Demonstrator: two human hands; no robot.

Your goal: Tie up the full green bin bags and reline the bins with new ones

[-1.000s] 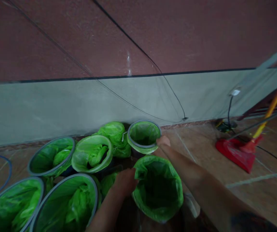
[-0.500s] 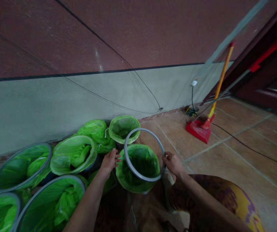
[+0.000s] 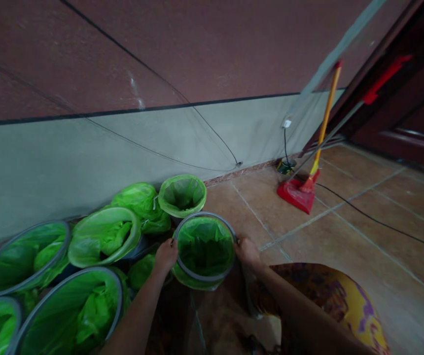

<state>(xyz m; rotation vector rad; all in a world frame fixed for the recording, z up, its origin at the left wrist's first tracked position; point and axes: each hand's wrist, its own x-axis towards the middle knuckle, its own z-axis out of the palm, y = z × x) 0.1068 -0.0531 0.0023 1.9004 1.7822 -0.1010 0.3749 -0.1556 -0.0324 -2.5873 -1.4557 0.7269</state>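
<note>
A grey plastic ring (image 3: 203, 214) lies level over the mouth of a trash bin lined with a green bag (image 3: 206, 246). My left hand (image 3: 166, 255) is closed on the ring's left side, and my right hand (image 3: 248, 252) grips its right side. Below the ring the bag's folded-over edge shows around the front of the bin. Whether the ring rests on the rim or sits slightly above it, I cannot tell. Just behind stands another green-lined bin (image 3: 182, 195) without a ring.
Several green-lined bins crowd the left, among them a large grey-rimmed one (image 3: 71, 310) and a ringless one (image 3: 104, 236). A bunched green bag (image 3: 141, 207) lies by the wall. A red dustpan (image 3: 297, 194), a yellow-handled broom (image 3: 326, 118) and a black cable (image 3: 378, 217) are at right.
The ring has come down from a tilted position to lie level over the bin. My left hand, open before, has closed on its left side. The view has shifted slightly.
</note>
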